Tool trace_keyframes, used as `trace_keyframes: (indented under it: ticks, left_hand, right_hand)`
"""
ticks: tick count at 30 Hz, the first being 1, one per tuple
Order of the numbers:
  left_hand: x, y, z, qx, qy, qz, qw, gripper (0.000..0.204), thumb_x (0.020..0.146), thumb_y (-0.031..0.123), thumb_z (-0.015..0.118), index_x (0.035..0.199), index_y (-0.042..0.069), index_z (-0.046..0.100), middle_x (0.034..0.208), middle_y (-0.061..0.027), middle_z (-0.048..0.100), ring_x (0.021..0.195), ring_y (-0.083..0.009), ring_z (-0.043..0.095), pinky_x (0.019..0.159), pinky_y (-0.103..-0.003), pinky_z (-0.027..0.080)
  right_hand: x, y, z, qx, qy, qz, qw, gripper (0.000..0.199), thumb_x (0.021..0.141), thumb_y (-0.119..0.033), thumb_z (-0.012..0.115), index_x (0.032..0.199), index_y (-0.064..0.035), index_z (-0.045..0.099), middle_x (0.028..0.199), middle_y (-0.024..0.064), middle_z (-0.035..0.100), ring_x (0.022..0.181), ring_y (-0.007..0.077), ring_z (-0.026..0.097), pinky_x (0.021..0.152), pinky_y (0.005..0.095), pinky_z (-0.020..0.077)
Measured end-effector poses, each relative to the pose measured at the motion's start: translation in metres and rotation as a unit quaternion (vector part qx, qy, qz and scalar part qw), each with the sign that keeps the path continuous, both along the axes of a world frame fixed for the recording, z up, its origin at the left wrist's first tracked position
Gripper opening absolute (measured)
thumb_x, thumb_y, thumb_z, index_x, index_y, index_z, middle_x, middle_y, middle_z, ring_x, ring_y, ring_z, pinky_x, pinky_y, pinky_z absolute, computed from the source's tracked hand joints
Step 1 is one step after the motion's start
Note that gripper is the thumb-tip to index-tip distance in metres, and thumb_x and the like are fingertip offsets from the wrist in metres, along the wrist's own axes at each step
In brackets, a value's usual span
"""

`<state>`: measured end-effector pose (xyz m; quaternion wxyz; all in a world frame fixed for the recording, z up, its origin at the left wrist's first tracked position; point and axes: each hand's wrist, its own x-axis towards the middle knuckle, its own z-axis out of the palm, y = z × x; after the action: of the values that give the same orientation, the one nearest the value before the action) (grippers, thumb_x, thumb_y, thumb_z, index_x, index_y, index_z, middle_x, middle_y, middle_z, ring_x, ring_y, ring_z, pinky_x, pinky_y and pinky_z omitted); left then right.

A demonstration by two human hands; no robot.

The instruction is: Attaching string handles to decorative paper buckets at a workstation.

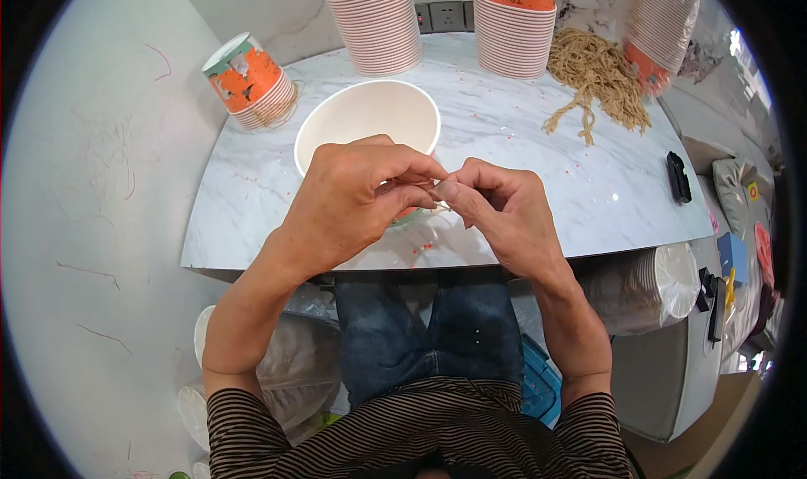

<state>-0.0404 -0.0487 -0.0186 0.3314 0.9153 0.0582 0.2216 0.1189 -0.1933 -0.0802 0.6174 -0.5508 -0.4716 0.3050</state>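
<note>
A large paper cup (367, 113) lies tilted on the table in front of me, its white inside facing up and away. A bit of its green and orange outside shows beneath my fingers. My left hand (357, 189) is over the cup's near side, thumb and fingertips pinched together. Fingertip to fingertip with it, my right hand (510, 212) is closed in a pinch too. A thin pale cord (442, 209) pokes out between the two hands' fingertips. Most of the cord is hidden by my fingers, and how it joins the cup cannot be made out.
Two tall stacks of orange-printed paper cups (376, 29) stand upside down at the back. A shorter stack (250, 82) leans at far left. Tan cords (598, 79) lie heaped at back right, near bagged cups (660, 33). A black object (678, 178) sits by the right edge.
</note>
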Motion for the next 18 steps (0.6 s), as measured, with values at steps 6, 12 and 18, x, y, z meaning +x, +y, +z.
trace_keyframes:
  ticks: [6, 12, 18]
  left_hand:
    - [-0.001, -0.001, 0.000, -0.065, -0.024, 0.018, 0.997, 0.016, 0.089, -0.002, 0.075, 0.104, -0.002, 0.077, 0.085, -0.0085, 0.076, 0.078, -0.0138, 0.072, 0.070, -0.028, 0.058]
    - [-0.002, 0.004, 0.002, -0.222, 0.020, 0.029, 0.974, 0.012, 0.093, 0.000, 0.075, 0.104, -0.002, 0.078, 0.092, -0.0057, 0.078, 0.079, -0.0094, 0.069, 0.071, -0.023, 0.056]
    - [-0.001, 0.003, 0.007, -0.222, 0.027, 0.029, 0.974, 0.011, 0.095, 0.004, 0.076, 0.104, -0.002, 0.077, 0.092, -0.0057, 0.077, 0.079, -0.0087, 0.069, 0.069, -0.023, 0.056]
  right_hand:
    - [-0.003, 0.000, -0.006, 0.047, 0.048, 0.007, 0.998, 0.025, 0.103, -0.023, 0.070, 0.101, 0.0011, 0.076, 0.079, -0.0041, 0.065, 0.071, 0.0028, 0.050, 0.063, 0.0225, 0.0401]
    - [-0.006, 0.002, -0.003, 0.032, 0.095, -0.022, 0.995, 0.023, 0.102, -0.017, 0.070, 0.115, 0.0021, 0.074, 0.074, -0.0058, 0.061, 0.067, 0.0016, 0.048, 0.062, 0.0202, 0.0400]
    - [-0.011, 0.010, -0.004, 0.075, 0.102, -0.004, 0.992, 0.015, 0.096, -0.010, 0.076, 0.104, 0.0034, 0.075, 0.081, -0.0020, 0.071, 0.067, -0.0005, 0.054, 0.060, 0.0180, 0.0419]
